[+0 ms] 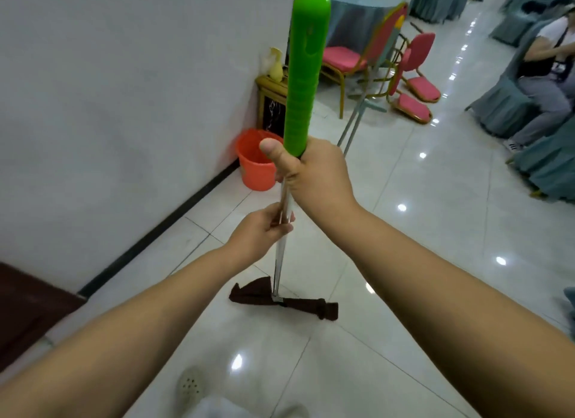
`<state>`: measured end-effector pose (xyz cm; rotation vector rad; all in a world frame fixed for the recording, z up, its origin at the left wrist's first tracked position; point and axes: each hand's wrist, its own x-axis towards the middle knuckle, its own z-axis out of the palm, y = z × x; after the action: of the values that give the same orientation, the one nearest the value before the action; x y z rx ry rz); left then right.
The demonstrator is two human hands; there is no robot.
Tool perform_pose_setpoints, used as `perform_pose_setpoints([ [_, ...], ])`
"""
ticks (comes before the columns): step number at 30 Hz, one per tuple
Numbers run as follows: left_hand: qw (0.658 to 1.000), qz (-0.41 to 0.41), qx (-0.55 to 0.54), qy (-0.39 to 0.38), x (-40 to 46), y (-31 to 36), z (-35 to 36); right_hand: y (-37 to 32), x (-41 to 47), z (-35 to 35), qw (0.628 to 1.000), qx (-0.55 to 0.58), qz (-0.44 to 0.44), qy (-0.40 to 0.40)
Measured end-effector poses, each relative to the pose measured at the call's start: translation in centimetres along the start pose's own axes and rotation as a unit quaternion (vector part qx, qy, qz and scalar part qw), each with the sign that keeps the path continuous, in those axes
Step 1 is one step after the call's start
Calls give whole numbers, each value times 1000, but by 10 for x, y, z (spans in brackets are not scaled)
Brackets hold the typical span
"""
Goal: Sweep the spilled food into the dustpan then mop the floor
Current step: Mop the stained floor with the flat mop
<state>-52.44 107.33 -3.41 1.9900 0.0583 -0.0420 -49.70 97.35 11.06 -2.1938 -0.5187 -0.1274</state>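
Near centre on the white tiled floor [404,262], mop [303,75] upright, brown cloth head down; right hand [314,174] wrapped round green grip's base, left hand [261,231] clasping metal shaft below; orange bucket [255,168] far left by wall.

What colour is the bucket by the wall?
The bucket is orange-red, seen in the head view.

Both hands grip the mop [281,255], which stands nearly upright. The right hand [314,174] holds the base of the green grip [306,65], thumb raised; the left hand [259,231] holds the metal shaft below it. The dark mop cloth [298,302] lies flat on the white tiled floor [420,231]. An orange bucket [255,168] stands against the wall [124,90].
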Motion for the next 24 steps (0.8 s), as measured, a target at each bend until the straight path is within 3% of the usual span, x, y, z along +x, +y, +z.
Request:
perform_pose_setpoints([
  [9, 993, -43, -25, 108, -25, -63, -160, -110, 52, 125, 994, 63, -50, -72],
  [14, 985, -53, 16, 163, -40, -93, -238, -161, 75, 187, 986, 112, -68, -99],
  [24, 955, -78, 72, 275, -62, -127, -334, -226, 109, 271, 972, 148, -114, -142],
])
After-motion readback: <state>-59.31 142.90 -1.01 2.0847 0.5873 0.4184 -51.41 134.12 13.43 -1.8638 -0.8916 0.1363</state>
